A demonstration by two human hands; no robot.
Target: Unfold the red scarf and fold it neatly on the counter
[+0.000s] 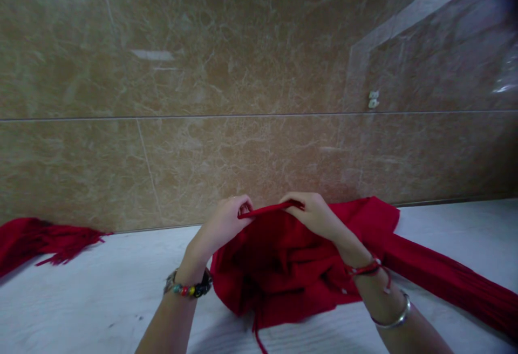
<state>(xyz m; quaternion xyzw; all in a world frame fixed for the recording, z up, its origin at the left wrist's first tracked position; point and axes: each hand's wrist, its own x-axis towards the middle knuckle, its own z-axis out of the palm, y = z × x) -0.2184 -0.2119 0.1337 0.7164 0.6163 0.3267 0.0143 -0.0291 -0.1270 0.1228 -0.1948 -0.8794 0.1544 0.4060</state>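
A red garment (299, 273) lies bunched on the white surface, with a long flat red strip reaching out to the right. My left hand (232, 216) pinches one end of its raised edge between thumb and fingers. Close by on the right, my right hand (311, 213) grips the same edge, so a short stretch of fabric is held up between both hands. Below this edge the cloth hangs in loose, dark folds. From the near side of the garment trails a thin red cord (259, 338).
At the far left lies a red fringed scarf-like cloth (44, 243). A brown marble-patterned tiled wall (243, 73) rises behind the white surface (121, 289). A small white object (373, 99) is attached to the wall at the right.
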